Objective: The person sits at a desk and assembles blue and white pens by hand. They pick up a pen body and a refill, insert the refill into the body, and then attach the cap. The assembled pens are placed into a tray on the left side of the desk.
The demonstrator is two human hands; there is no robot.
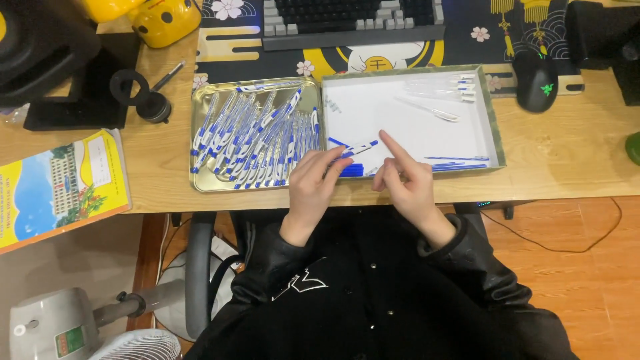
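Note:
My left hand (312, 181) pinches a white-and-blue pen (360, 148) at the near edge of a white-lined box (493, 127). My right hand (405, 179) is just to its right, index finger stretched up over the box floor, the other fingers curled near several blue refills (352, 170). More blue refills (459, 163) lie along the box's near wall. Clear pen barrels (443, 90) rest in its far corner. Left of the box, a silver metal tray (200, 183) holds several assembled white-and-blue pens (257, 137).
A keyboard (353, 20) and patterned desk mat lie behind the box, a black mouse (537, 80) at the right. A yellow booklet (60, 187) hangs over the desk's left edge. A black stand (73, 100), a round black lid and a yellow toy stand at back left. A fan sits on the floor.

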